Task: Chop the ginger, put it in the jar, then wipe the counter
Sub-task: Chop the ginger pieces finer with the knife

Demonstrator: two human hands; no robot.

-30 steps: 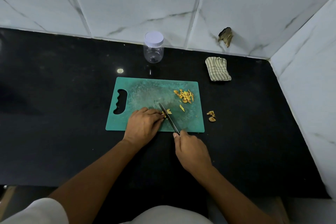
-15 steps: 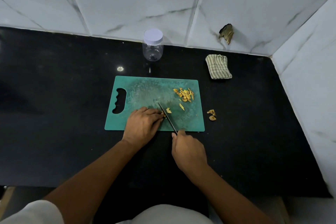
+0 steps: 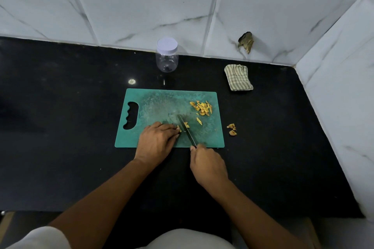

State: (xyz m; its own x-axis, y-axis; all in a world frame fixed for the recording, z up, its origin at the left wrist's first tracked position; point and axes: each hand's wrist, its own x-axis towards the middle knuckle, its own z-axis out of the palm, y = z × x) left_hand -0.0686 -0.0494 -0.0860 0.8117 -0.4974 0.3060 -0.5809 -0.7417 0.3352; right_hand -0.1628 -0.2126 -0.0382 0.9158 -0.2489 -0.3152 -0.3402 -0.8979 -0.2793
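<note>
— How far along is the chopping?
— Nearly through, I'd say. Looking down from the head: the left hand (image 3: 155,139) has its fingers curled down on a last small nub of ginger (image 3: 178,128) near the front of the green cutting board (image 3: 153,103). The right hand (image 3: 208,162) is wrapped round the handle of the knife (image 3: 186,129), blade right beside that nub.
— What's cut already?
— A heap of chopped pieces (image 3: 202,105) at the board's far right corner, plus a few stray bits (image 3: 232,129) off the board on the black counter (image 3: 60,127).
— The jar?
— The jar (image 3: 167,57) stands at the back by the wall, lid on, apparently empty. The striped cloth (image 3: 238,77) lies to its right, well apart from both hands. So filling and wiping are both left
</note>
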